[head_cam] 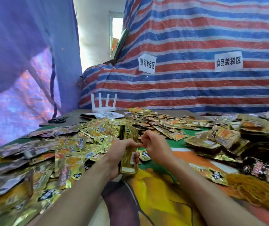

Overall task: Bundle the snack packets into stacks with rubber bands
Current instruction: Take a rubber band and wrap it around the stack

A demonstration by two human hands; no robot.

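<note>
Banding seems in hand: our left hand (120,154) grips a packet stack (131,134) upright over the near desk (190,154), fingers curled round it; our right hand (155,144) pinches at its top, whether on a band we cannot tell. Next we must loop one round it.

the left hand (120,154) gripped the gold stack (128,163) and covered its middle; whether the right hand (155,144) pinched anything was too small to tell; packets (8,201) at lower left were blurred and cut by the edge
</note>
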